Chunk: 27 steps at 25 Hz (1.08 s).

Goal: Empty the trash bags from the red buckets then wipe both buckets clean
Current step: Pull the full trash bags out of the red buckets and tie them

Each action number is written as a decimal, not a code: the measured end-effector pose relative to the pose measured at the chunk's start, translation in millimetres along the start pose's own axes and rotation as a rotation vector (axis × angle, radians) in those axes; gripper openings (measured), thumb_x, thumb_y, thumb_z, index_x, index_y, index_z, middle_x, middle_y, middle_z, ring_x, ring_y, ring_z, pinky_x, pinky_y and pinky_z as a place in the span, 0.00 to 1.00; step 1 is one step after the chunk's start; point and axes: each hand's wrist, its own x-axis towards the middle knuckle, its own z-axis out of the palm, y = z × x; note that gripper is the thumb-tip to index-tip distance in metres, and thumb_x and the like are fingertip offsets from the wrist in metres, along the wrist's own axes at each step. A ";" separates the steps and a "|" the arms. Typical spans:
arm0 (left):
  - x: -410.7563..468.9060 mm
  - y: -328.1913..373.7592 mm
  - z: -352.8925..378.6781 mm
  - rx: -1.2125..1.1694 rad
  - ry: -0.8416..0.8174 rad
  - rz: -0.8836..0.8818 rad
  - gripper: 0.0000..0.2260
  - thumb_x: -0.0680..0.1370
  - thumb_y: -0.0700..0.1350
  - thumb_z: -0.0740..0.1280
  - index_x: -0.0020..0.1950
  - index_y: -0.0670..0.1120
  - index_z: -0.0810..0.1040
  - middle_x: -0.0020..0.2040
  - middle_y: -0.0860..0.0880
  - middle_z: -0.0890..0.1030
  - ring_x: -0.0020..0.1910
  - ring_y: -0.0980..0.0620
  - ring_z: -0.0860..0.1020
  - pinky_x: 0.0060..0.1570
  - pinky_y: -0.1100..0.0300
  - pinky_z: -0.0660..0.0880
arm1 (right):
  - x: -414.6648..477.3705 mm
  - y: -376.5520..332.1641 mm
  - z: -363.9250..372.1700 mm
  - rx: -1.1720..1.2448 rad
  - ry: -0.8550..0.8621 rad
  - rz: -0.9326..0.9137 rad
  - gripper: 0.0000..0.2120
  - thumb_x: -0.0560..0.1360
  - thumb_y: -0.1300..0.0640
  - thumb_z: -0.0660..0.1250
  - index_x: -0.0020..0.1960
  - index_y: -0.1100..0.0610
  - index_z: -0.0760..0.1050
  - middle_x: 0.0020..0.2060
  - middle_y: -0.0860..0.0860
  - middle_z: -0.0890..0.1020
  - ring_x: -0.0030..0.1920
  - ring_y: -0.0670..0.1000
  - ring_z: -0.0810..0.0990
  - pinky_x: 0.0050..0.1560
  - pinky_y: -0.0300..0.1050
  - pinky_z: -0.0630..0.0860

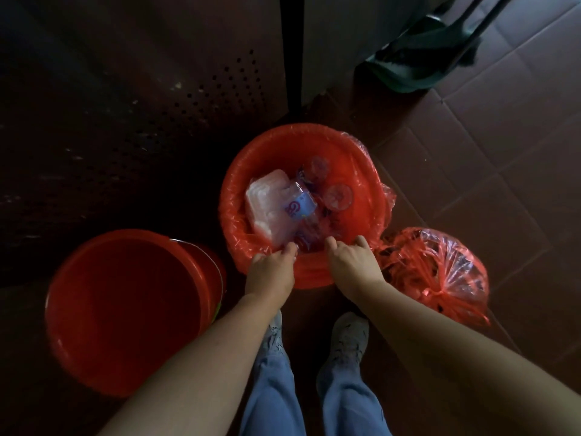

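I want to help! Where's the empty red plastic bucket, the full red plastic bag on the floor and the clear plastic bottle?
Empty red plastic bucket [125, 309]: head view, inner surface.
Full red plastic bag [440, 269]: head view, side.
Clear plastic bottle [300, 206]: head view, label.

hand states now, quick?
Left hand: grips the bag at its near edge.
Right hand: grips the same edge.

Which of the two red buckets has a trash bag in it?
The centre bucket: a red bag of bottles lines it, left hand and right hand gripping its near edge. The left bucket is bare.
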 end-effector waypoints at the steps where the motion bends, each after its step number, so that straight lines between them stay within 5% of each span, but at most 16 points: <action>1: 2.7 1.9 -0.3 -0.003 0.013 0.002 0.04 0.83 0.45 0.59 0.55 0.50 0.72 0.46 0.50 0.84 0.48 0.46 0.82 0.48 0.53 0.68 | 6.6 2.1 -2.4 0.027 0.010 0.045 0.10 0.79 0.63 0.51 0.56 0.57 0.68 0.43 0.51 0.83 0.42 0.57 0.83 0.59 0.52 0.64; 5: -4.3 7.0 2.1 0.112 0.077 0.118 0.18 0.77 0.55 0.66 0.64 0.49 0.75 0.51 0.50 0.81 0.50 0.46 0.79 0.55 0.48 0.73 | 18.4 15.8 -11.3 0.132 0.053 0.197 0.10 0.80 0.62 0.52 0.58 0.57 0.67 0.44 0.52 0.82 0.43 0.58 0.83 0.57 0.53 0.67; 8: -2.5 -1.3 -7.4 0.221 0.070 0.101 0.15 0.77 0.43 0.62 0.63 0.51 0.77 0.50 0.50 0.80 0.53 0.45 0.79 0.62 0.47 0.69 | 8.3 16.5 -16.5 0.101 0.115 0.206 0.13 0.81 0.58 0.55 0.64 0.55 0.70 0.51 0.52 0.79 0.53 0.58 0.78 0.58 0.55 0.67; 11: 11.9 -4.8 -26.5 0.246 0.112 0.030 0.10 0.77 0.41 0.63 0.53 0.50 0.81 0.48 0.50 0.80 0.52 0.45 0.79 0.61 0.47 0.68 | -9.8 10.5 -19.6 0.169 0.232 0.267 0.13 0.82 0.48 0.57 0.54 0.54 0.76 0.47 0.52 0.80 0.49 0.59 0.79 0.51 0.54 0.73; 15: 26.5 5.4 -46.2 0.258 0.187 0.160 0.09 0.76 0.40 0.64 0.52 0.48 0.82 0.46 0.49 0.79 0.51 0.44 0.77 0.61 0.46 0.69 | -11.8 9.6 -23.8 0.532 -0.102 0.733 0.27 0.82 0.35 0.49 0.44 0.54 0.76 0.43 0.54 0.81 0.45 0.60 0.82 0.48 0.54 0.79; 18: 24.9 12.1 -47.7 0.276 0.210 0.250 0.07 0.79 0.44 0.64 0.54 0.49 0.81 0.47 0.50 0.79 0.50 0.46 0.76 0.62 0.47 0.68 | -2.6 18.1 -29.8 0.805 0.048 1.026 0.22 0.82 0.39 0.56 0.55 0.56 0.77 0.51 0.56 0.81 0.52 0.60 0.81 0.53 0.55 0.78; 22: 26.4 3.9 -43.7 0.253 0.267 0.314 0.12 0.78 0.49 0.68 0.61 0.48 0.79 0.52 0.50 0.79 0.53 0.45 0.77 0.63 0.44 0.70 | 16.2 45.0 -41.7 0.704 0.207 1.055 0.27 0.80 0.42 0.64 0.72 0.55 0.67 0.65 0.57 0.74 0.65 0.61 0.74 0.64 0.59 0.73; 27: 36.7 -11.6 -46.5 0.269 0.248 0.278 0.15 0.76 0.50 0.70 0.62 0.49 0.79 0.55 0.50 0.80 0.57 0.46 0.77 0.65 0.44 0.69 | 41.1 69.0 -44.0 0.800 0.267 1.001 0.13 0.81 0.54 0.63 0.61 0.57 0.79 0.57 0.57 0.81 0.58 0.59 0.79 0.60 0.54 0.77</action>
